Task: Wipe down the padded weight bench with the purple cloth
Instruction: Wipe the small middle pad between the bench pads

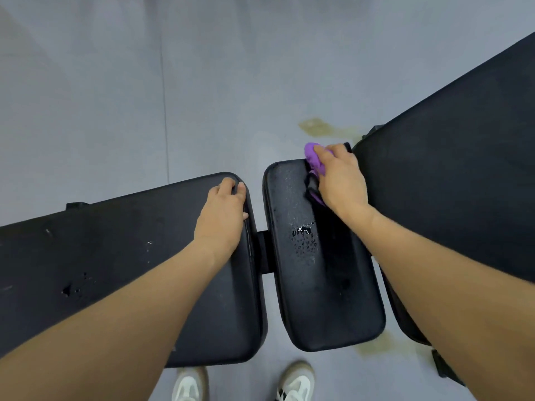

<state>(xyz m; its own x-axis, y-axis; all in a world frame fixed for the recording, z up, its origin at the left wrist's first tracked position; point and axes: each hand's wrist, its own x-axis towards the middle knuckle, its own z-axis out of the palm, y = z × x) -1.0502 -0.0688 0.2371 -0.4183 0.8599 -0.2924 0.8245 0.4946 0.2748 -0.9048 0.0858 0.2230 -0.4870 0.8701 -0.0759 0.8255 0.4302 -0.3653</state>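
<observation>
1. Right now the bunched purple cloth (314, 160) sits at the far end of the short black padded seat cushion (324, 256), at its far right corner, with part of it spilling past the cushion's far edge.
2. Curled over the cloth, the right hand (340, 179) grips it and presses it against the padding; the fingers are bent round the wad, not spread flat.
3. Lengthwise, the seat cushion runs from that far end back toward the person's white shoes (295, 383), so nearly all its surface lies on the near side of the cloth. A patch of wet droplets (304, 237) glistens around mid-cushion, near-left of the hand.
4. Judging from that layout, the coming stroke calls for a pull straight back along the long axis, shifted slightly left to catch the wet patch.
5. Meanwhile the left hand (224, 211) rests on the end of the long black padded backrest (130, 270), fingers hooked over its far corner, probably steadying the bench; it holds no cloth. The right hand is clearly the nearer one to the work.
6. Between the two pads a dark frame bar (265, 251) shows in the gap.
7. Further right, another large black pad (463, 169) lies just beside the right hand, above a grey floor (115, 96) with yellowish stains (318, 127).
</observation>
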